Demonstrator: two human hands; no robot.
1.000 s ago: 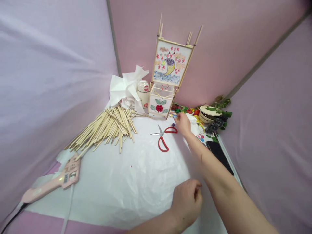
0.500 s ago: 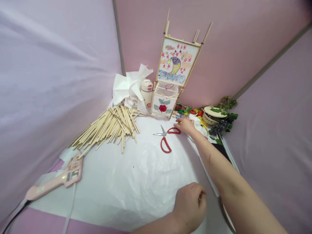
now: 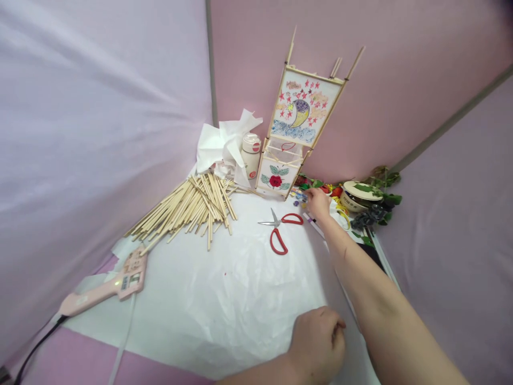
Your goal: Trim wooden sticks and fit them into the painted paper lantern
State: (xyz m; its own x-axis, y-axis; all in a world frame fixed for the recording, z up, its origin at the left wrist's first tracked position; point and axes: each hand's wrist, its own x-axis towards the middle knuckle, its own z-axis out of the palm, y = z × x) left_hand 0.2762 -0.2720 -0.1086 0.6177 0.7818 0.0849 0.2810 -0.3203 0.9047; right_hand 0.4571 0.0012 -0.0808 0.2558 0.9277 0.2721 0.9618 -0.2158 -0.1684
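My right hand reaches to the small colourful pieces by the foot of the stick-framed lantern. Its fingers are drawn together, and what they hold, if anything, is too small to make out. The lantern's paper panels show a moon with stars above and a red rose below. Low in the view, my left hand rests on the white sheet as a loose fist, with nothing visible in it. Red-handled scissors lie spread apart on the sheet, left of my right forearm.
Thin wooden sticks are heaped at the left. A pink glue gun, its light on, lies in front of them. Crumpled white paper and a white bottle stand behind. A lidded bowl and artificial flowers sit at the right.
The view has swung a little to the left, so everything sits further right. My right hand's fingers have drawn in at the small colourful pieces. My left hand stays in its fist.
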